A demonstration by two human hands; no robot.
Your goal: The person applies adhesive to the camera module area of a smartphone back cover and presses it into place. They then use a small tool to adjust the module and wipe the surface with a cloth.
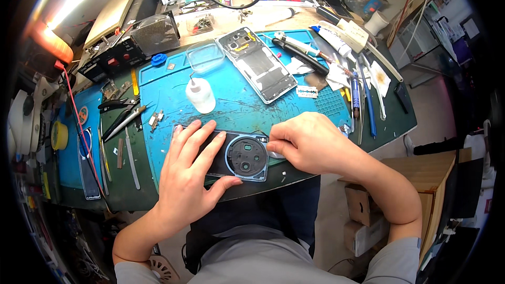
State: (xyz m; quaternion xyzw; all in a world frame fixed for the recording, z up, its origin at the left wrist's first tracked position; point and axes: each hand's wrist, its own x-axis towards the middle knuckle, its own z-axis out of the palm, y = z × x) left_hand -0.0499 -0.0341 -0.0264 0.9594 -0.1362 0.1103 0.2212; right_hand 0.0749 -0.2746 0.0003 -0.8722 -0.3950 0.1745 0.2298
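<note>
Scuffed mat (168,94) beneath panel (243,156) (boxes (359,205), perhaps, below)

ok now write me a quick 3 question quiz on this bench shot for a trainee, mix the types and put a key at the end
1. True or false: the left hand lies spread over the dark phone panel, while the right hand is at the panel's right end with its fingers curled.
2. What colour is the squat bottle standing on the blue mat? a) red b) white c) black
3. Which thin metal item lies just right of the lower end of the silver-edged phone?

Key: 1. True. 2. b. 3. A razor blade.
</note>
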